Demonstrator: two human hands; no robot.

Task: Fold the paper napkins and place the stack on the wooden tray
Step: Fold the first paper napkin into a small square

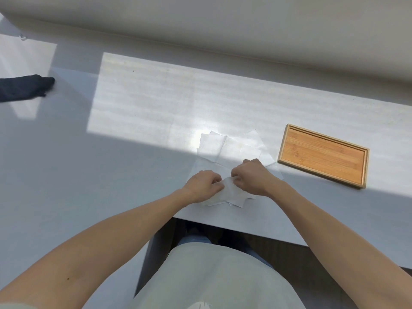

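Creasing thin white napkin (229, 189), seemingly pinched: left hand (204, 186), right hand (252, 177).

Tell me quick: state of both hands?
Left hand: closed, pinching the napkin.
Right hand: closed, pinching the same napkin.

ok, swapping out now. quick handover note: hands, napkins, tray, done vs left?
Left hand and right hand: both pinch one napkin near the table's front edge, mid-fold.
More napkins lie spread out just beyond the hands.
Wooden tray sits to the right with nothing on it.
Done: no finished stack visible.
Left: finish folding, stack, move the stack onto the tray.
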